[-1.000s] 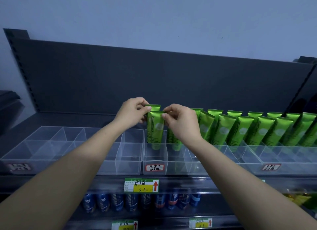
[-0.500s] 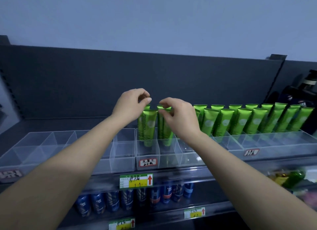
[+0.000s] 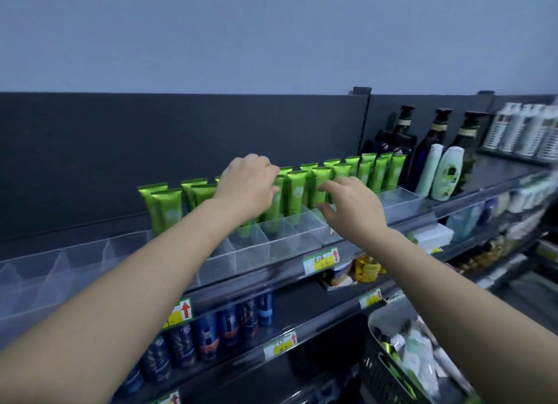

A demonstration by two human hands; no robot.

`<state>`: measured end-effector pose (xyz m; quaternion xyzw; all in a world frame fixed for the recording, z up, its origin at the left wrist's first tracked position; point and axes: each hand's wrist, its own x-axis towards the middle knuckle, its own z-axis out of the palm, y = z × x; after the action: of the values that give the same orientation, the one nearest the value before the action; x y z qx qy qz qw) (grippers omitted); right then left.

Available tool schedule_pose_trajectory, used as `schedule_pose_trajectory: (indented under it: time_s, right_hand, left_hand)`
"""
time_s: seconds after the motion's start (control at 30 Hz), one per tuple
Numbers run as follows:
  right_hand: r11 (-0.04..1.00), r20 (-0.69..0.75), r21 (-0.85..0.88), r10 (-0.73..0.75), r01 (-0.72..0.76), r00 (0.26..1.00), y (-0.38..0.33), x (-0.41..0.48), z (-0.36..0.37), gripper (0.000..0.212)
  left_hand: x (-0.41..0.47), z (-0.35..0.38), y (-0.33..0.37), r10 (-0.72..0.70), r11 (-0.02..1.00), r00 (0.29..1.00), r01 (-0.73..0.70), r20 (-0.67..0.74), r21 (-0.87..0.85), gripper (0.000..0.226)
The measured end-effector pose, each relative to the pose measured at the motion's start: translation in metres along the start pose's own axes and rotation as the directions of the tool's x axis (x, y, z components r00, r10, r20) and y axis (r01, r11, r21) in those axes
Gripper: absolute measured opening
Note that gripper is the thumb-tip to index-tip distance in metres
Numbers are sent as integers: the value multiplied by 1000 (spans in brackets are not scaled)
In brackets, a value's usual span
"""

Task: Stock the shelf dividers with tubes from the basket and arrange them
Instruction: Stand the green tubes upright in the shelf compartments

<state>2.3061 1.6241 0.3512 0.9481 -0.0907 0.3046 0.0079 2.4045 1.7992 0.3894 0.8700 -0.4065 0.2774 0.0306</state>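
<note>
Green tubes stand upright in a row in the clear shelf dividers. The left hand hangs over the row's middle, fingers curled down at a tube; I cannot tell whether they grip it. The right hand, fingers loosely spread, seems to touch tubes just to the right. The basket sits near right, below.

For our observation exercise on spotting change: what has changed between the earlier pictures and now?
Both hands let go of the leftmost tubes and moved rightward. The left hand now curls over mid-row tubes, grip unclear; the right hand reaches with spread fingers. The tubes stayed upright in the dividers.
</note>
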Motion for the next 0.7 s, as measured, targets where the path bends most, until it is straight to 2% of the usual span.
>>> schedule_pose_trajectory:
  time_s: [0.13, 0.23, 0.47, 0.7]
  right_hand:
    - [985, 155, -105, 153, -138, 976, 63, -36, -10, 43]
    - [966, 267, -179, 229, -185, 936, 106, -66, -15, 43]
    - [939, 378, -286, 294, -191, 878, 190, -137, -24, 31]
    - [923, 449, -284, 367, -259, 815, 256, -200, -15, 33]
  left_hand:
    - [11, 13, 63, 110, 994, 994, -111, 26, 22, 29]
    - [14, 26, 112, 161, 987, 984, -162, 80, -4, 29]
    - [10, 59, 216, 195, 981, 956, -187, 220, -58, 31]
    - [-2, 95, 302, 241, 970, 911, -214, 334, -115, 27]
